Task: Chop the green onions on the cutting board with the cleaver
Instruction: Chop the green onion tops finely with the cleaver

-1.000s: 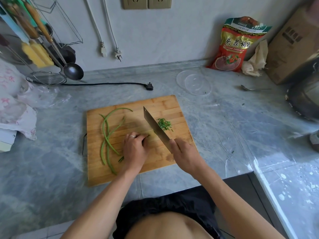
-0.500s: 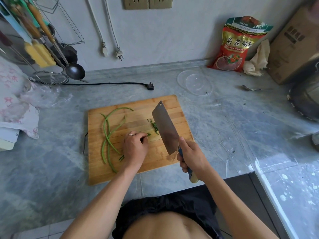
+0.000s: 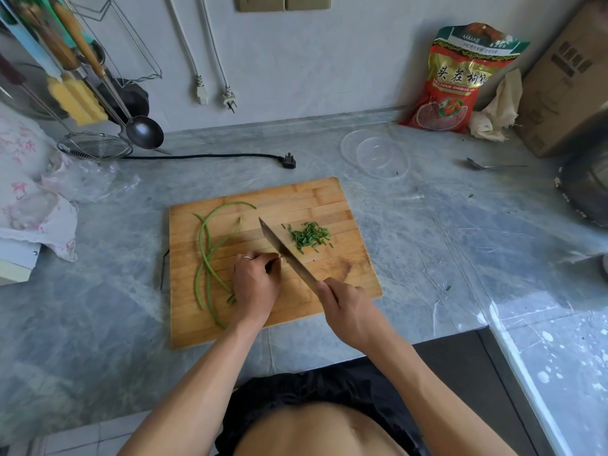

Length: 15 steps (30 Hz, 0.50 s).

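A wooden cutting board (image 3: 329, 199) lies on the grey marble counter. Several long green onion stalks (image 3: 206, 251) curve across its left half. A small heap of chopped green onion (image 3: 309, 235) sits right of the blade. My right hand (image 3: 345, 307) grips the cleaver's handle; the cleaver (image 3: 286, 251) stands edge-down on the board, running diagonally from near right to far left. My left hand (image 3: 256, 284), with a ring, has its fingers curled and pinches the cut end of a stalk right against the blade's left side.
A clear plastic lid (image 3: 375, 154) lies behind the board, a spoon (image 3: 493, 165) to its right. A red snack bag (image 3: 457, 77) and cardboard box (image 3: 566, 77) stand at the back right. A black plug and cord (image 3: 289, 161) lie behind the board; utensils (image 3: 98, 93) hang at far left.
The cleaver, lifted with its flat side showing half a second ago, has come back down edge-first beside my left fingers. The chopped heap lies right of the blade again.
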Motion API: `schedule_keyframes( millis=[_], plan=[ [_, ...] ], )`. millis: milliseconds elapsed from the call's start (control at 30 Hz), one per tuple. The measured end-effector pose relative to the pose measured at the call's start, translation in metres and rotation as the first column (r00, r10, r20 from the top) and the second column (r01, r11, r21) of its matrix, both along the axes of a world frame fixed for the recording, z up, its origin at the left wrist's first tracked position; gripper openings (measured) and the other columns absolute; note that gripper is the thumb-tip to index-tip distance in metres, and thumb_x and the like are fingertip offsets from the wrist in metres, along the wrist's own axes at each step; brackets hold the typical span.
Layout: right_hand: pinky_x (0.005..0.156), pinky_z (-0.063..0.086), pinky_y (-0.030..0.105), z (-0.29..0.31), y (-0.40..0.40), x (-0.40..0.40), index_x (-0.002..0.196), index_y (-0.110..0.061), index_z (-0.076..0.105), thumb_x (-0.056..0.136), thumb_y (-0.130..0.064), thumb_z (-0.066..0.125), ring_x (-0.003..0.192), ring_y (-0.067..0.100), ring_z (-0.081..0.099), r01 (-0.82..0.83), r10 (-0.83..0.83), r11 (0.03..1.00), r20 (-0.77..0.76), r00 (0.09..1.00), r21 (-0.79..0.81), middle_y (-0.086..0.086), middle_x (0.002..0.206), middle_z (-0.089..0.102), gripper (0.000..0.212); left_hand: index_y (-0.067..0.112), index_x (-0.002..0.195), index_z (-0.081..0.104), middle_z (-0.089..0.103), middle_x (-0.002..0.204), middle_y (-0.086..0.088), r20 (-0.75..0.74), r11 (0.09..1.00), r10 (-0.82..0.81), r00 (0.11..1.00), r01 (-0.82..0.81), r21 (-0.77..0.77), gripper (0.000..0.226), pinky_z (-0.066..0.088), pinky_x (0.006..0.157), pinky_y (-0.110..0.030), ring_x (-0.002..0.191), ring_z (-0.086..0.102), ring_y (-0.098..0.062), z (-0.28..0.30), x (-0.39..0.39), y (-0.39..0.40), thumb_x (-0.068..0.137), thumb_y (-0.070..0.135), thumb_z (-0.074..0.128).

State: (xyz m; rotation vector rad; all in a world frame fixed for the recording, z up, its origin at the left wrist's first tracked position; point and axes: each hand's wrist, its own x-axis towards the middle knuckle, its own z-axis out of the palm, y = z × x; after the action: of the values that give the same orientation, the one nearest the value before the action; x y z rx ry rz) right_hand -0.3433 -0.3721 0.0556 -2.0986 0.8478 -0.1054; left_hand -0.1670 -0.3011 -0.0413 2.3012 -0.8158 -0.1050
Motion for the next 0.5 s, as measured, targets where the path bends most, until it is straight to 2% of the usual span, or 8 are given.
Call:
schedule_keyframes(
  millis=[133,267,500],
  plan=[
    [0.049,0.024,0.035,-0.0014,0.0030,0.0014,0.066,-0.014,0.037,0.103,-0.037,0.036,0.047,0.020,0.027,-0.003,0.003,1.000,-0.026,1.000,-0.009,0.003,0.052,0.036,0.044,0.024,0.079,0.077,0.065,0.070,-0.002,-0.022,1.000,0.013,1.000,-0.014,-0.006,0.013,0.042,0.074,-0.040,0.067,0.056,-0.028,0.0000,-0.0006,-0.0013,0.084,0.020,0.066],
    [0.048,0.026,0.036,-0.0005,0.0036,0.0007,0.064,-0.021,0.035,0.103,-0.039,0.034,0.045,0.020,0.029,-0.018,0.015,0.998,-0.049,0.999,-0.056,0.001,0.052,0.038,0.043,0.023,0.081,0.078,0.069,0.075,-0.002,-0.035,1.000,0.021,0.999,-0.022,-0.009,0.020,0.045,0.076,-0.042,0.071,0.059,-0.029,-0.0002,-0.0007,-0.0015,0.081,0.024,0.058],
    [0.046,0.026,0.034,-0.0007,0.0050,-0.0019,0.065,-0.023,0.034,0.103,-0.042,0.032,0.044,0.021,0.031,-0.038,0.028,0.993,-0.090,0.996,-0.116,0.001,0.053,0.038,0.042,0.024,0.087,0.078,0.075,0.082,0.001,-0.038,0.999,0.033,0.999,-0.034,-0.016,0.016,0.050,0.073,-0.044,0.077,0.064,-0.028,0.0011,0.0008,-0.0007,0.079,0.020,0.065]
  ],
)
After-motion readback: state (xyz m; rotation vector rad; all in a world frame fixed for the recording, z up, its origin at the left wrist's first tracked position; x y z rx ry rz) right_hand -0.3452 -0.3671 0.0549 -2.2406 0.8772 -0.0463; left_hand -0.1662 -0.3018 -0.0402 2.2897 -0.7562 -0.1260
